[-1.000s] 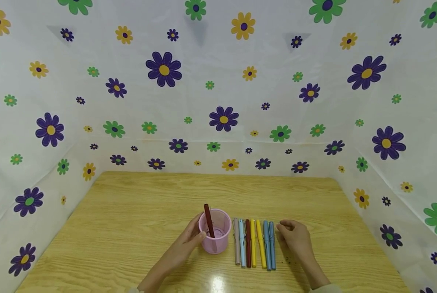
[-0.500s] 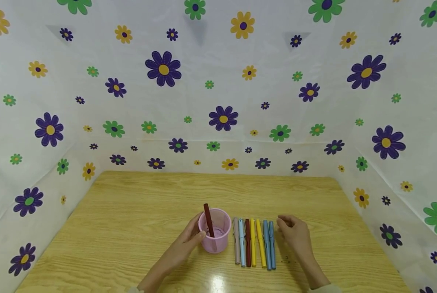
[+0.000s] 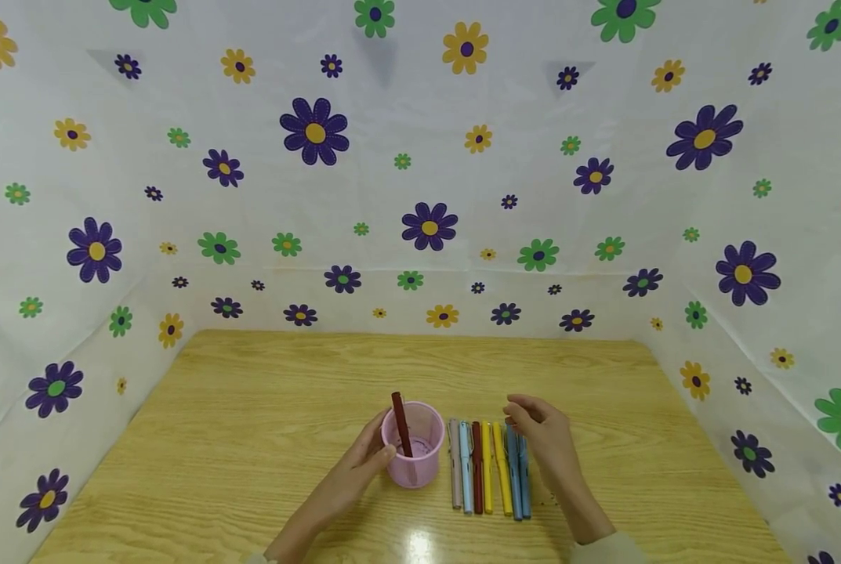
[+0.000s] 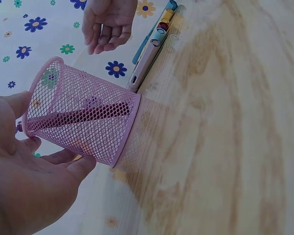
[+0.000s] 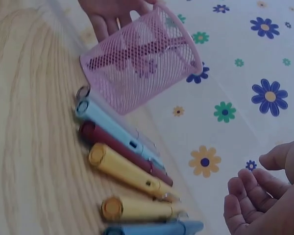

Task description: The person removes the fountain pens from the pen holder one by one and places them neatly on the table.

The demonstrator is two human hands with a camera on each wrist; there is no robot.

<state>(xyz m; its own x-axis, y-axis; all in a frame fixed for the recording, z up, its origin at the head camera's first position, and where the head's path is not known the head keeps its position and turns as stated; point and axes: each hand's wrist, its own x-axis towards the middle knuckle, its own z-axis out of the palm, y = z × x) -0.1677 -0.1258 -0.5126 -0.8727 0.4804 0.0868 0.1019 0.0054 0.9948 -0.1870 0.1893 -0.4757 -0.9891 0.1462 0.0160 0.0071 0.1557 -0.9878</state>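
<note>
My left hand (image 3: pixel 353 470) holds a pink mesh pen cup (image 3: pixel 420 470) from its left side, thumb near the rim. Inside the cup leans a dark red pen (image 3: pixel 400 423), its top sticking out above the rim. To the cup's right lies a row of pens: a greyish one (image 3: pixel 455 470), a light blue one (image 3: pixel 466 478), a dark red one, two yellow ones (image 3: pixel 488 470) and two blue ones (image 3: pixel 517 486). Over the far ends of the blue pens hovers my right hand (image 3: pixel 547 439), fingers loosely bent, and the right wrist view shows nothing in it.
The wooden table (image 3: pixel 265 407) is enclosed at the back and sides by a white flower-print cloth (image 3: pixel 364 188). Small dark specks lie on the wood right of the blue pens.
My right hand has moved left and away from me, from beside the row to over the blue pens' far ends. The left hand and cup stay in place.
</note>
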